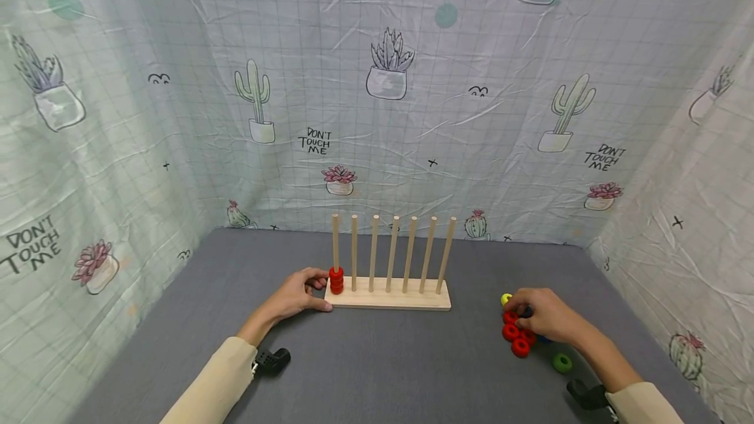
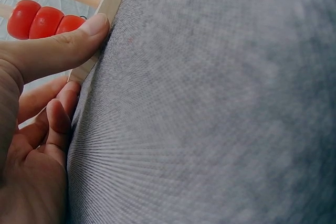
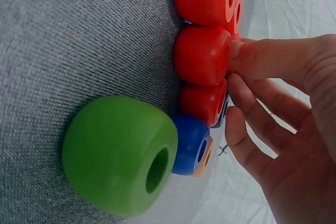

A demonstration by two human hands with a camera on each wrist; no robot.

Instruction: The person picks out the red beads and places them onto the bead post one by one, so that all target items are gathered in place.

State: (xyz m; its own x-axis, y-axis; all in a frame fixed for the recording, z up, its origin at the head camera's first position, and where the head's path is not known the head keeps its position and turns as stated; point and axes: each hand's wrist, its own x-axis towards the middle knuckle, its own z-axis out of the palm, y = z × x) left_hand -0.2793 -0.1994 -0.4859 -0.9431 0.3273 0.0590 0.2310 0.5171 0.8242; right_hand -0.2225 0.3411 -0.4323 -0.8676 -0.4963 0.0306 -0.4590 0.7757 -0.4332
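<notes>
A wooden peg board [image 1: 389,303] with several upright pegs stands mid-table, three red beads [image 1: 336,281] stacked on its leftmost peg. My left hand [image 1: 299,293] grips the left end of this base, its thumb [image 2: 79,40] on the front edge and fingers curled behind. To the right, my right hand [image 1: 548,315] reaches down into a cluster of loose beads. Its thumb and fingers close around a red bead [image 1: 510,317], partly hidden by the fingertips. Other red beads [image 3: 202,56] lie against it.
A green bead [image 1: 562,363] lies nearest the front of the cluster. A yellow bead [image 1: 506,300] sits at its far side, and a blue bead [image 3: 190,144] is partly covered. Behind the grey table [image 1: 389,371] hangs a cactus-print cloth [image 1: 436,116].
</notes>
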